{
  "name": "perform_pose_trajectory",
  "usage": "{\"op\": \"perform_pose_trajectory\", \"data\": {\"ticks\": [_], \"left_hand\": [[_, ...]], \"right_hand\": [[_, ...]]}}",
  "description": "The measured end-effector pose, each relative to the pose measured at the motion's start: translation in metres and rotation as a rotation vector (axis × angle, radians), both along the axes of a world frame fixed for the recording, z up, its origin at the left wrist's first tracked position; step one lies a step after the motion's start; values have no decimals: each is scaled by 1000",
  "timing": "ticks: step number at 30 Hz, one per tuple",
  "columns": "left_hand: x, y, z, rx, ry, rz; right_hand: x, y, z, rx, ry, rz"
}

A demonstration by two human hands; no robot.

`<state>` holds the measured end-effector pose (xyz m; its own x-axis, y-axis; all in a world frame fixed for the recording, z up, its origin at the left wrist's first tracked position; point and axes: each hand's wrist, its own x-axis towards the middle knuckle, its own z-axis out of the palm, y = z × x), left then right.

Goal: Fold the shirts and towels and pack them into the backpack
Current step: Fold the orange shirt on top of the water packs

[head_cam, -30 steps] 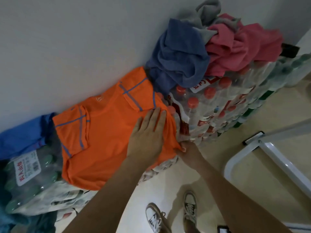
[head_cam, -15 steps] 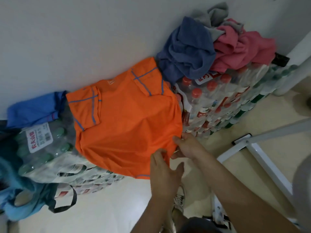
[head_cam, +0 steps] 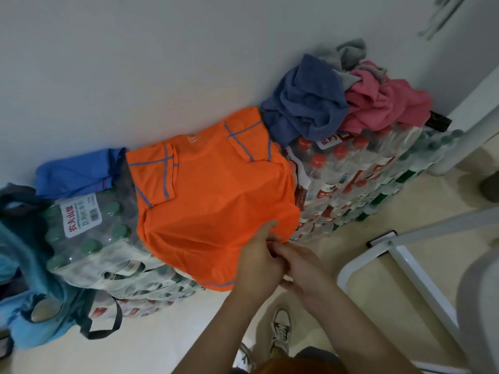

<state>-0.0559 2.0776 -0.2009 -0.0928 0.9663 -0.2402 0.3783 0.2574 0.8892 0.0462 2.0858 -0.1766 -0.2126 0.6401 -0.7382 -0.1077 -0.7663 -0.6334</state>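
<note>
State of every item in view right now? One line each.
orange shirt, spread flat, sleeves folded in
blue towel, crumpled
pink towel, crumpled
grey towel, crumpled
blue shirt, lying beside the wall, fold unclear
backpack, slumped on floor
left hand, grips orange shirt's hem
right hand, grips same hem

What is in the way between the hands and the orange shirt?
Nothing that shows. The left hand grips the orange shirt at its near hem, and the right hand sits at the same spot, its fingers partly hidden behind the left.
</note>
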Motion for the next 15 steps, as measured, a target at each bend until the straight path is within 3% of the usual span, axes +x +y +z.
{"op": "perform_pose_trajectory", "data": {"ticks": [4,8,11,15], "left_hand": [[-1,-22,4,128,-30,-58],[-7,-39,-8,404,252,159],[0,-38,-12,439,381,175],[3,-26,-8,495,379,226]], "right_hand": [[-2,11,4,92,-149,-103],[-4,14,11,132,-196,-133],[-7,14,14,147,-229,-159],[-4,13,19,178,-257,-211]]}}
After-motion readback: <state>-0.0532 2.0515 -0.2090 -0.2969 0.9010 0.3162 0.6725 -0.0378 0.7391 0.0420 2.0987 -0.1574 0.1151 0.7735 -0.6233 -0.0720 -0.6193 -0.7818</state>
